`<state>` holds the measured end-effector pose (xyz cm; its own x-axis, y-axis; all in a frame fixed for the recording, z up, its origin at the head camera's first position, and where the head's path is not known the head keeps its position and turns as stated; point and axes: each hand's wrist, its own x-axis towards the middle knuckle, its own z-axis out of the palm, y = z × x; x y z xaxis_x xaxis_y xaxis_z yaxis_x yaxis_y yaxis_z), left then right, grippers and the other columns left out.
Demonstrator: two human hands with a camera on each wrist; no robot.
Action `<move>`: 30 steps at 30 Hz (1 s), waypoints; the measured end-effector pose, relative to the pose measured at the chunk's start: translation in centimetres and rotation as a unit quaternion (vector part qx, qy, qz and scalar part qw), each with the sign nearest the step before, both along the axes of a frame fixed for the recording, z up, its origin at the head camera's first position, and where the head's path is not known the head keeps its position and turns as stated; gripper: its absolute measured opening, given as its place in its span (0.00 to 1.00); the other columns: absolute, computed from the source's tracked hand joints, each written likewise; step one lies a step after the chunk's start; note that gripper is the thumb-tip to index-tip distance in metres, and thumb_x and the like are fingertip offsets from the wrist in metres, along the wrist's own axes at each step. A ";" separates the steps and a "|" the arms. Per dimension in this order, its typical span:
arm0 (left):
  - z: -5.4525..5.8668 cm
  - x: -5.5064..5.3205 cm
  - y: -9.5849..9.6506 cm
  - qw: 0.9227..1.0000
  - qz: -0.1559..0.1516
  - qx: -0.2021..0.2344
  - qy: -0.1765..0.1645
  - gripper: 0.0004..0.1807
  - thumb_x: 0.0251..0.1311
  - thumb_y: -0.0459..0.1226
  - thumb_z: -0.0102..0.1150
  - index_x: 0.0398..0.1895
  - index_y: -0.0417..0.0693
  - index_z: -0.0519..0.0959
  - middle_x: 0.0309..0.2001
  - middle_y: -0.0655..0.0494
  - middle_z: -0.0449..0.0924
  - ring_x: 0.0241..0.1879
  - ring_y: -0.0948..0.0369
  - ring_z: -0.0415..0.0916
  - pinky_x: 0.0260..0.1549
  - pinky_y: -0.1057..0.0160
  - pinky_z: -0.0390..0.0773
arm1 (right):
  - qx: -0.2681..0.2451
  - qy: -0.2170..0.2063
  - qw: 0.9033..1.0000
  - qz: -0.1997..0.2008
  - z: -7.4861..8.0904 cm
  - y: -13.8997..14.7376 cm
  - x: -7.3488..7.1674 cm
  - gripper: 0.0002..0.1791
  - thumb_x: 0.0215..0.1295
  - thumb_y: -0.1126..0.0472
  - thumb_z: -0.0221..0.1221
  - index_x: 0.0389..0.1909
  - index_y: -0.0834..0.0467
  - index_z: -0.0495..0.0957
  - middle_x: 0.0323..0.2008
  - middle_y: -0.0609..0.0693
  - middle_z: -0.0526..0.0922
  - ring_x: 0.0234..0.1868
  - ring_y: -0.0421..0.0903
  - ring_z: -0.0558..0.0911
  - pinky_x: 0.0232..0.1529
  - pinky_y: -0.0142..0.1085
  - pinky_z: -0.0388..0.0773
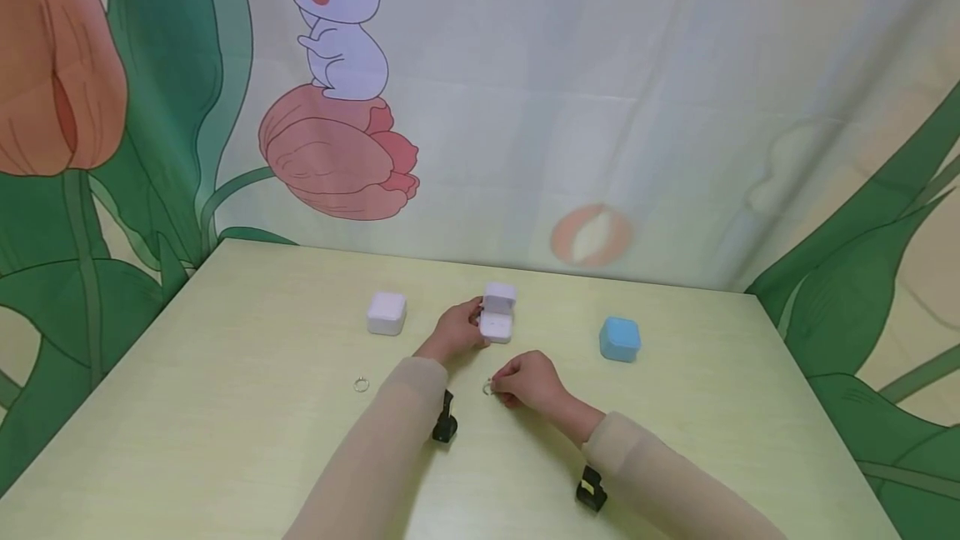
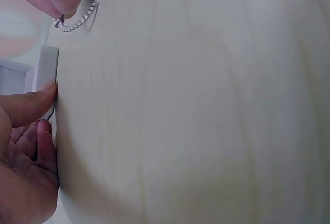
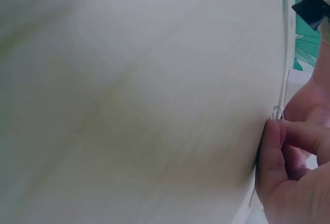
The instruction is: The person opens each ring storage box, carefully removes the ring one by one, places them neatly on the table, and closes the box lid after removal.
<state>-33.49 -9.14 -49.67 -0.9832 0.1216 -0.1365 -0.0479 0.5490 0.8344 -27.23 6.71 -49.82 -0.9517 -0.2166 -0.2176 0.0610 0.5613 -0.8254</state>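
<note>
A small white ring box (image 1: 497, 325) stands on the table with its lid raised. My left hand (image 1: 457, 330) grips it from the left side, the thumb at its front and a finger by the lid. In the left wrist view, the thumb (image 2: 31, 105) lies against the box's wall (image 2: 47, 64). Between thumb and fingertips, my right hand (image 1: 534, 382) pinches a silver ring (image 1: 487, 387), just in front of the box. That ring (image 2: 77, 24) looks beaded or twisted in the left wrist view. Its lower part shows above the fingertips in the right wrist view.
A second ring (image 1: 362, 385) lies on the table to the left of my left forearm. Behind it sits a closed white box (image 1: 387, 313). A closed blue box (image 1: 619, 339) stands on the right. A printed curtain (image 1: 525, 148) hangs behind the table's far edge.
</note>
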 end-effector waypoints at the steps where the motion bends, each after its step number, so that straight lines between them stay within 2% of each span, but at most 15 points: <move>1: 0.0 0.0 0.0 1.000 0.000 -0.001 0.000 0.44 0.57 0.25 0.67 0.78 0.38 0.61 0.74 0.41 0.70 0.61 0.51 0.74 0.70 0.51 0.72 | 0.004 0.000 1.000 -0.002 0.0 0.0 0.0 0.05 0.61 0.69 0.67 0.30 0.68 0.88 0.18 0.47 0.84 0.19 0.36 0.77 0.24 0.29 0.81; 5: -0.1 0.0 0.1 1.000 -0.001 0.001 -0.002 0.44 0.57 0.26 0.67 0.78 0.38 0.60 0.74 0.41 0.69 0.65 0.49 0.73 0.72 0.50 0.70 | 0.012 -0.005 1.000 -0.008 0.2 -0.1 0.0 0.05 0.61 0.69 0.67 0.29 0.68 0.88 0.17 0.47 0.83 0.18 0.36 0.76 0.24 0.30 0.82; 10: -0.3 -0.3 0.1 1.000 0.003 0.011 -0.010 0.44 0.58 0.25 0.66 0.79 0.39 0.60 0.75 0.42 0.69 0.63 0.51 0.73 0.71 0.51 0.71 | 0.009 -0.009 1.000 -0.009 0.4 -0.1 -0.2 0.05 0.60 0.69 0.67 0.28 0.68 0.87 0.16 0.47 0.81 0.16 0.36 0.76 0.24 0.32 0.84; 14: -0.3 -0.3 0.1 1.000 0.005 0.009 -0.010 0.44 0.57 0.25 0.67 0.79 0.39 0.60 0.75 0.42 0.68 0.65 0.51 0.73 0.72 0.51 0.70 | 0.015 -0.005 1.000 -0.006 0.2 -0.2 -0.3 0.05 0.60 0.69 0.67 0.28 0.68 0.87 0.15 0.47 0.80 0.15 0.36 0.76 0.24 0.32 0.84; 23: -0.2 0.0 0.0 1.000 0.005 0.010 -0.001 0.44 0.57 0.25 0.66 0.78 0.39 0.61 0.73 0.41 0.71 0.59 0.52 0.74 0.66 0.52 0.74 | 0.026 0.022 0.999 0.021 0.2 -0.2 -0.3 0.06 0.60 0.70 0.66 0.27 0.69 0.88 0.14 0.46 0.80 0.14 0.35 0.75 0.22 0.32 0.83; 30: -0.2 0.1 0.0 1.000 0.002 0.016 0.000 0.44 0.57 0.25 0.66 0.78 0.39 0.61 0.73 0.41 0.71 0.62 0.50 0.74 0.68 0.51 0.74 | 0.010 0.002 1.000 0.010 0.2 0.0 -0.5 0.05 0.60 0.70 0.67 0.29 0.69 0.88 0.15 0.47 0.81 0.14 0.35 0.76 0.24 0.33 0.85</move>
